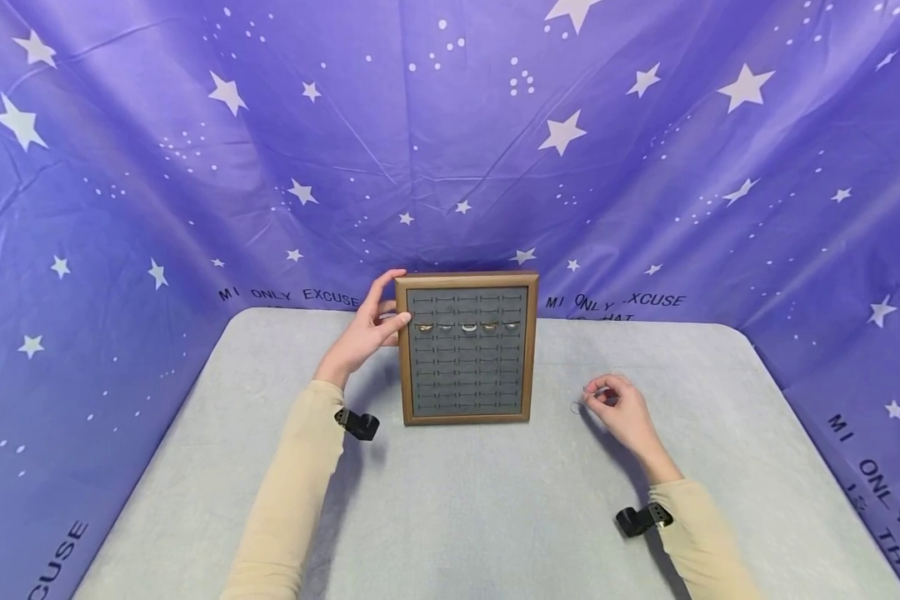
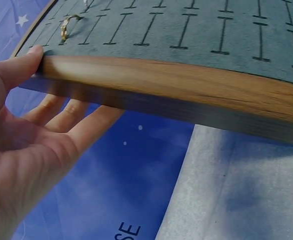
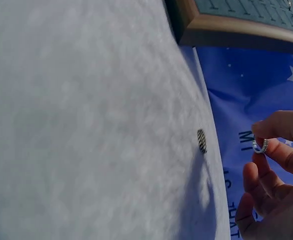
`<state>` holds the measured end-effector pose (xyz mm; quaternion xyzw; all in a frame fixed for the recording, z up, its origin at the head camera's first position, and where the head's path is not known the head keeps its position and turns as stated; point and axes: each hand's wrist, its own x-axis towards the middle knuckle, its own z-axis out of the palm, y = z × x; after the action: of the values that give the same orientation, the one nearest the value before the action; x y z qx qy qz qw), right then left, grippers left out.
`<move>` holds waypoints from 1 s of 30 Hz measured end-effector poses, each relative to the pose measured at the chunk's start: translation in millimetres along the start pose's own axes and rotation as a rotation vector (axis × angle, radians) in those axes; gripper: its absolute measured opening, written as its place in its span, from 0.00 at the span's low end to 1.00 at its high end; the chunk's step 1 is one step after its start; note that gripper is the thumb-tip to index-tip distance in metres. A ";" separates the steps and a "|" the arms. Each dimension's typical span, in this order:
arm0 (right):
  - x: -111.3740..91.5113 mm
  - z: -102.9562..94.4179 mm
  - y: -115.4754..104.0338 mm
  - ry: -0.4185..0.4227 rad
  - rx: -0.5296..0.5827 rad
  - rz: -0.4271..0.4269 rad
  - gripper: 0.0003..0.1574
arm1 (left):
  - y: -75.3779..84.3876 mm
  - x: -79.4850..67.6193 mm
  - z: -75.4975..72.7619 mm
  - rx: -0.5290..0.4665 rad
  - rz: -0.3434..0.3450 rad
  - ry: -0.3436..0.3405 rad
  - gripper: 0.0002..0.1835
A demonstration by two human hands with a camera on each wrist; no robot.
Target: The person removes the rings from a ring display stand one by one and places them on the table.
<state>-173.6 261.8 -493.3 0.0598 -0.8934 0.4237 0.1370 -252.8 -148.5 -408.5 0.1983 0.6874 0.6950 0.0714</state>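
A wooden-framed ring display board [image 1: 467, 367] with a grey slotted panel stands upright on the table. My left hand [image 1: 363, 332] grips its upper left edge, thumb on the front of the wooden frame [image 2: 151, 75] and fingers behind. One row of slots holds several gold and silver rings, among them a gold ring [image 2: 66, 27] near the thumb. To the right of the board, my right hand [image 1: 621, 410] pinches a silver ring [image 3: 259, 146] between thumb and fingertips. Below those fingertips, a dark patterned ring [image 3: 201, 141] is on the table.
The table [image 1: 450, 508] has a pale grey cloth top with rounded back corners. Purple star-printed fabric [image 1: 450, 150] hangs behind and along both sides. A black wrist camera [image 1: 357, 424] sits on the left sleeve, another black camera [image 1: 642, 520] on the right.
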 end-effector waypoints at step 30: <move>-6.6 -10.3 20.8 -0.155 -0.121 0.041 0.05 | 4.6 1.7 -8.2 -0.074 -0.076 -0.077 0.38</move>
<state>-169.9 282.9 -504.5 0.0656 -0.9262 0.3659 0.0623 -256.6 -155.7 -403.4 0.1957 0.6650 0.7086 0.1315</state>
